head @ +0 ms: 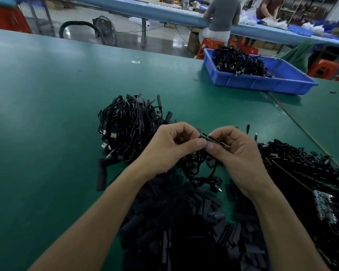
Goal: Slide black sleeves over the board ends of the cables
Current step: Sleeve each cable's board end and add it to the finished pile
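L hand (170, 145) & R hand (235, 151) both pinch the board end (211, 138) of a cable (196, 169), just above the green table (47, 114). Long axis runs left-right, left tip tilted up. Black sleeves (184, 222) are piled underneath, w/ a blue tray (262, 83) far right. Fingers curled, thumbs on top.

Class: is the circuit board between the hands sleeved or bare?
Bare. The circuit board, pinched by the left hand and right hand, shows its green face and components; nothing covers that part.
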